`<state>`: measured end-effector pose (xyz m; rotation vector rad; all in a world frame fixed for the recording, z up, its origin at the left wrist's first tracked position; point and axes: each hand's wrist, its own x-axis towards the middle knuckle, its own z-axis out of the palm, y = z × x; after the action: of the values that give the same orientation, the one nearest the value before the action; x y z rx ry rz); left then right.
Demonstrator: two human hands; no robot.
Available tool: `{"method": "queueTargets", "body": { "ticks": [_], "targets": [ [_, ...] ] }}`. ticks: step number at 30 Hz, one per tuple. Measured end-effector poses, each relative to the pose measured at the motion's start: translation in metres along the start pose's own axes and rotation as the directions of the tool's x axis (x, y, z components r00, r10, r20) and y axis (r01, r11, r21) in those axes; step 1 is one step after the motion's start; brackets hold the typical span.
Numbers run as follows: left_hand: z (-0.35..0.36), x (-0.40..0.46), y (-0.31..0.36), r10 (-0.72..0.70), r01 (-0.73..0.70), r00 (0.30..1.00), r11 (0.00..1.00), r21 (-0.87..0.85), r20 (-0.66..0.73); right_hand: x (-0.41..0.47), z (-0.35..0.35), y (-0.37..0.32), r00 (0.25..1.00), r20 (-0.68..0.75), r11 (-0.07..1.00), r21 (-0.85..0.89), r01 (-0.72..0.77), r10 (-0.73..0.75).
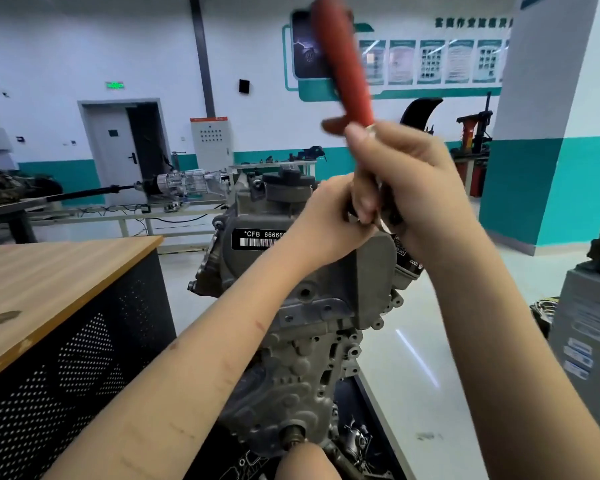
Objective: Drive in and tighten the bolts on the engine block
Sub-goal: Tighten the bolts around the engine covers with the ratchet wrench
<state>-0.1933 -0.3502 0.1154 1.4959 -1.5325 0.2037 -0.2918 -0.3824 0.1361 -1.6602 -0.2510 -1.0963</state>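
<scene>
A grey engine block (302, 341) stands upright in front of me, with a black label reading CFB 6666 on its upper cover. My right hand (409, 188) grips the lower shaft of a tool with a long red handle (343, 60) that sticks up and is blurred. My left hand (326, 220) curls its fingers around the tool's head at the top of the block. The bolt itself is hidden beneath both hands.
A wooden-topped bench (49, 285) with a perforated black side stands to the left. A gearbox on a stand (187, 183) sits behind. A teal-and-white pillar (548, 150) rises at the right, and a grey machine (589, 334) is at the right edge.
</scene>
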Motion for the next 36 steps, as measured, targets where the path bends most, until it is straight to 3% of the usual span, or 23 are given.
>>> {"method": "queueTargets", "body": {
  "ticks": [1,3,6,9,12,14,15,16,18,21,23,25,27,30,32,34,36],
  "targets": [
    [0.002,-0.001,0.002,0.002,-0.004,0.999,0.999,-0.036,-0.05,0.0,0.004,0.004,0.99,-0.143,0.986,0.164,0.024,-0.001],
    [0.012,-0.002,0.002,-0.003,-0.015,0.982,0.995,-0.095,-0.186,0.001,0.01,0.006,0.882,-0.463,0.908,0.402,0.119,0.09],
    [0.026,-0.003,0.0,0.019,-0.048,0.959,0.994,-0.096,-0.284,0.002,0.01,0.008,0.781,-0.587,0.806,0.557,0.2,0.211],
    [0.029,0.005,-0.002,0.02,-0.031,0.969,0.999,-0.043,-0.246,0.001,0.004,0.01,0.86,-0.494,0.897,0.426,0.115,0.124],
    [0.021,0.007,-0.008,0.081,-0.072,0.985,0.996,0.061,-0.15,0.001,-0.009,0.005,0.986,-0.167,0.998,0.047,0.032,-0.023],
    [0.016,0.006,-0.009,0.111,-0.107,0.992,0.992,0.061,-0.066,0.003,-0.015,0.0,0.998,0.059,0.985,-0.171,-0.009,0.02],
    [0.014,0.005,-0.009,0.116,-0.113,0.992,0.991,0.067,-0.054,0.003,-0.014,-0.001,0.995,0.092,0.981,-0.195,-0.014,0.032],
    [0.015,0.005,-0.008,0.12,-0.113,0.99,0.99,0.083,-0.075,0.002,-0.011,0.0,0.998,0.057,0.99,-0.144,-0.008,0.016],
    [0.019,0.004,-0.009,0.108,-0.098,0.979,0.993,0.065,-0.172,0.0,-0.002,0.003,0.986,-0.164,0.993,0.115,0.032,-0.012],
    [0.026,0.0,-0.006,0.079,-0.096,0.962,0.994,-0.05,-0.262,-0.001,0.008,0.009,0.837,-0.532,0.881,0.448,0.153,0.125],
    [0.027,0.001,-0.005,0.088,-0.1,0.962,0.994,-0.033,-0.259,0.001,0.008,0.008,0.774,-0.595,0.814,0.548,0.192,0.218],
    [0.026,0.005,-0.003,0.092,-0.103,0.965,0.994,-0.034,-0.247,0.003,0.007,0.008,0.79,-0.57,0.815,0.555,0.168,0.225],
    [0.025,0.007,-0.003,0.077,-0.088,0.973,0.995,-0.044,-0.216,0.002,0.004,0.008,0.863,-0.481,0.891,0.444,0.091,0.152],
    [0.021,0.004,-0.006,0.084,-0.079,0.989,0.996,0.041,-0.119,0.0,-0.006,0.004,0.989,-0.144,1.0,0.009,-0.026,0.027],
    [0.013,0.002,-0.006,0.064,-0.064,0.997,0.998,-0.002,-0.041,-0.001,-0.009,-0.001,0.993,0.1,0.973,-0.229,-0.039,0.064],
    [0.008,0.003,-0.006,0.058,-0.059,0.998,0.998,0.032,0.038,-0.001,-0.004,-0.002,0.996,0.077,0.983,-0.18,-0.019,0.033],
    [0.009,0.005,-0.008,0.088,-0.087,0.996,0.995,0.042,-0.021,-0.001,0.003,0.001,0.98,-0.199,0.993,0.118,0.023,0.001]
  ]
}}
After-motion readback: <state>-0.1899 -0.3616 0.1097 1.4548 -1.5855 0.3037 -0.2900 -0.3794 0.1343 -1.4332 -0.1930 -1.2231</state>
